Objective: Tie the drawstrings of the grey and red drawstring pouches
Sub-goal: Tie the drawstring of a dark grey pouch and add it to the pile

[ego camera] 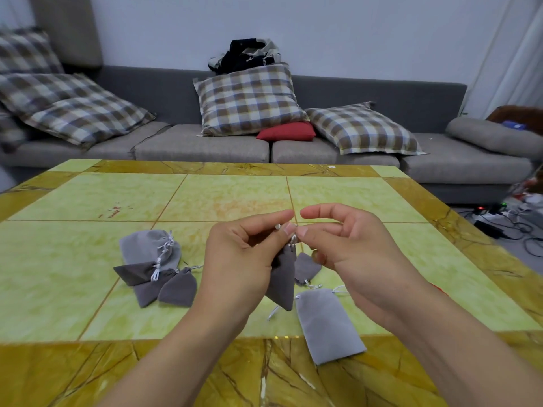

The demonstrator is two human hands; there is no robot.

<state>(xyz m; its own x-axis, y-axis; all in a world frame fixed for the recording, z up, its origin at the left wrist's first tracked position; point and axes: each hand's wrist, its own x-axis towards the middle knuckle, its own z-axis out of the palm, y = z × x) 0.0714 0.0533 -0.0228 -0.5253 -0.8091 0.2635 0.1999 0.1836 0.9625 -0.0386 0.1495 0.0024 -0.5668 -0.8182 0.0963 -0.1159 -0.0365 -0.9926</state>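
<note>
One grey pouch (282, 277) hangs above the table (235, 198), long axis near vertical, neck uppermost and body trailing down toward the person. Its white drawstring (293, 238) sits at the neck, pinched from either side by the left hand (244, 254) and right hand (352, 248), fingertips almost meeting; the knot itself is probably unfinished, though too small to read. Tied pouches (155, 268) lie in a heap to the left; a flat pouch (326, 324) lies nearer the right hand.

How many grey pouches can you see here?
7, maybe more hidden: four piled left on the table, one hanging from both hands, one behind it, and one lying flat nearest the camera.
</note>
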